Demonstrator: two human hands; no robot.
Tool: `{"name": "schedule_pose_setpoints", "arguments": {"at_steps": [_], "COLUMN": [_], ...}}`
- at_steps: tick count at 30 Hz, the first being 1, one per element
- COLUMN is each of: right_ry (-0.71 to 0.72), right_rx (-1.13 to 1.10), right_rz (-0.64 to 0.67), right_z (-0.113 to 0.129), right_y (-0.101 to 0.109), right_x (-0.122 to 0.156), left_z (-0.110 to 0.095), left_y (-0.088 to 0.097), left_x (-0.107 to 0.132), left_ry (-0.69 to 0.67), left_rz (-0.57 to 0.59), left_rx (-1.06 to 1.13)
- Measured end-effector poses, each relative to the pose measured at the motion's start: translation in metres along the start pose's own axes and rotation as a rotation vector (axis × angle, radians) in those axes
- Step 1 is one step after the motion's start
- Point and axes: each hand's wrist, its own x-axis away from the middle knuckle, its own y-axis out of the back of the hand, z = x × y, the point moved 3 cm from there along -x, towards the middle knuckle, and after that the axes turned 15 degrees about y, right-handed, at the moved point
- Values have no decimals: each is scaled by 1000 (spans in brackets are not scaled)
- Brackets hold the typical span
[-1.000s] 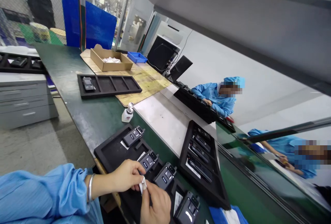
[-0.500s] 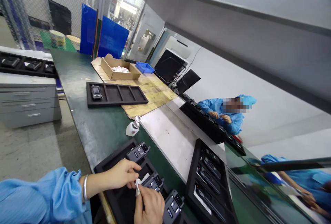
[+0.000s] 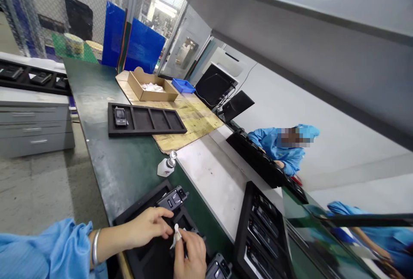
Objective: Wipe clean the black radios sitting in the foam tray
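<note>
My right hand [image 3: 192, 251] pinches a small white cloth [image 3: 176, 237] between thumb and fingers. It is above a black compartment tray [image 3: 138, 203] at the front of the bench. My left hand [image 3: 146, 227] is just left of the cloth, its index finger stretched and nothing visible in its grasp. Beyond its fingertips, a dark handheld device [image 3: 172, 199], like a two-way radio, rests in the tray. My right hand mostly hides a second such device. Another similar device [image 3: 220, 268] shows at the lower edge, right of my right hand.
Behind the tray stands a white dispenser bottle [image 3: 166, 166] with a metal top. Farther back are a black tray [image 3: 142, 133] holding one device, a cardboard box [image 3: 151, 95] and a blue bin [image 3: 183, 85]. A loaded tray [image 3: 240, 227] is at right. Co-workers [image 3: 287, 154] sit beyond.
The view has shifted slightly. My left hand has drawn a little away from the cloth, and its fingers have spread. My right hand still holds the cloth and now covers more of the middle device.
</note>
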Motion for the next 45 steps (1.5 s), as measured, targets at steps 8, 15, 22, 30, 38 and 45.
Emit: {"name": "schedule_pose_setpoints", "arguments": {"at_steps": [8, 15, 22, 30, 38, 45], "right_ry": [9, -43, -37, 14, 70, 101], "right_rx": [-14, 59, 75, 123, 118, 90], "right_rz": [157, 401, 493, 532, 506, 293], "right_z": [-49, -56, -59, -60, -60, -71], "right_y": [-30, -93, -101, -106, -111, -72], "right_x": [-133, -195, -200, -201, -201, -189], "left_z": [8, 9, 9, 16, 16, 2], "left_y": [26, 23, 22, 20, 21, 35], "left_x": [9, 7, 8, -4, -4, -4], "left_ry": [-489, -483, -449, -470, -464, -457], "left_rz": [-387, -428, -450, -442, -448, -437], "left_rx": [-726, -811, -825, -853, -895, -666]}}
